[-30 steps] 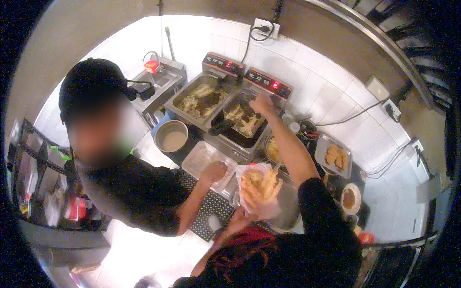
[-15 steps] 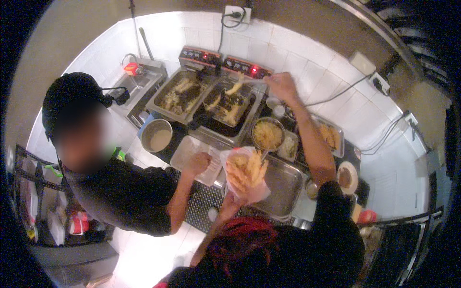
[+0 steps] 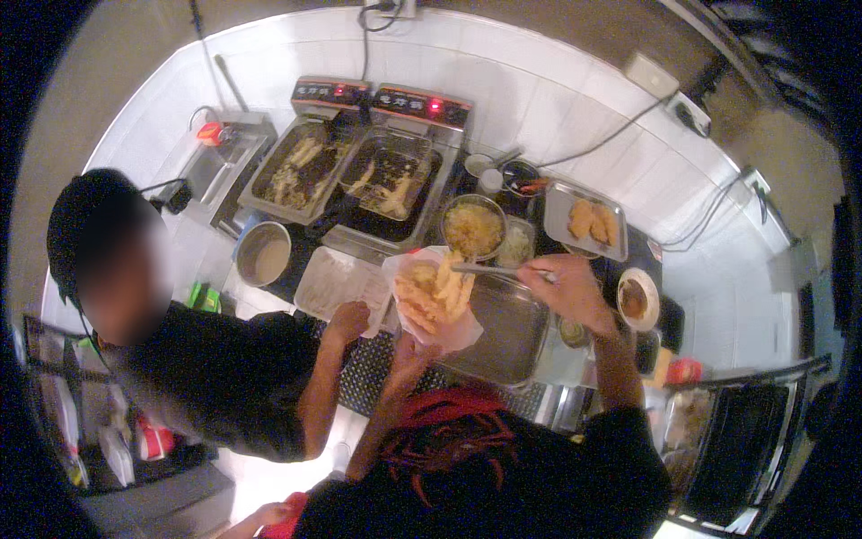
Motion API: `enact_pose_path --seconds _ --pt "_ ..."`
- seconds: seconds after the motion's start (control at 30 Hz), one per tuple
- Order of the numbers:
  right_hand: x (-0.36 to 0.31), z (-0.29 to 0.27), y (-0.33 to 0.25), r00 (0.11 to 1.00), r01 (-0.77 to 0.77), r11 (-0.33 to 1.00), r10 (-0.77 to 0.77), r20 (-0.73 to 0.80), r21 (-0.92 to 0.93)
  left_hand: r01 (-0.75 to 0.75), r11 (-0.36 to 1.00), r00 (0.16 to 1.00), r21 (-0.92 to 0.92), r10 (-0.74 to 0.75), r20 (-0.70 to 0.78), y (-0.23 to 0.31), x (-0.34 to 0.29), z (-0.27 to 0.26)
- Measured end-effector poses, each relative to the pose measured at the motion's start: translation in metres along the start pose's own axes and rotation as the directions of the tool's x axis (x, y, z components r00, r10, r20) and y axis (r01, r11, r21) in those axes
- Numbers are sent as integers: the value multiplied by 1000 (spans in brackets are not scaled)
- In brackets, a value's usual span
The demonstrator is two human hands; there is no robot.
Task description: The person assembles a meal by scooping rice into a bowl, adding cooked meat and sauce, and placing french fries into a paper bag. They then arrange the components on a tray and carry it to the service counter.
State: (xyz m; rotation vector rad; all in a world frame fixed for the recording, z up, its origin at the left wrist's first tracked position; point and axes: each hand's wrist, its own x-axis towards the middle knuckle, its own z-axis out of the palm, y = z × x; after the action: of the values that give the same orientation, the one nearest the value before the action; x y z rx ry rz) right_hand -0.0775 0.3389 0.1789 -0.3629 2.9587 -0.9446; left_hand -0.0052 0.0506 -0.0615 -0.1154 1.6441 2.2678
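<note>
My left hand (image 3: 411, 355) is closed on the lower side of a paper-lined holder (image 3: 462, 334) heaped with golden battered fried pieces (image 3: 422, 301). What the holder is under the paper is hidden. My right hand (image 3: 567, 287) grips metal tongs (image 3: 503, 269), their tips at an upright fried piece (image 3: 449, 274) on the pile's right side. Behind it stands a round bowl (image 3: 473, 226) of yellow fried bits. A co-worker's hand (image 3: 350, 321) hovers at the edge of a whitish tray (image 3: 334, 286) to the left.
Two fryers (image 3: 305, 166) (image 3: 395, 175) with battered food in the oil stand at the back. A pot of batter (image 3: 265, 254) is at left. Beneath the holder lies a metal tray (image 3: 507, 328); a tray with fried cutlets (image 3: 588, 220) and a plate (image 3: 637, 301) are right. Another hand (image 3: 260, 519) shows lower left.
My right hand has come down from the right fryer with the tongs and a fried piece, over to the heap. My left hand still holds the paper-lined holder. The view has shifted.
</note>
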Motion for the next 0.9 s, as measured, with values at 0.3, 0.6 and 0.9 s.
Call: enact_pose_path --seconds 0.3,0.6,0.9 --pt "-72 14 37 878 -161 963 240 -414 217 28 999 999 25 -28 -16 -9 -2 -1" --pt "-154 253 178 935 -302 907 220 -280 -295 177 973 978 147 -157 -134 -24 -35 -27" --pt "34 260 111 728 -527 768 629 -273 364 128 984 989 123 -118 -87 -3 -60 -13"
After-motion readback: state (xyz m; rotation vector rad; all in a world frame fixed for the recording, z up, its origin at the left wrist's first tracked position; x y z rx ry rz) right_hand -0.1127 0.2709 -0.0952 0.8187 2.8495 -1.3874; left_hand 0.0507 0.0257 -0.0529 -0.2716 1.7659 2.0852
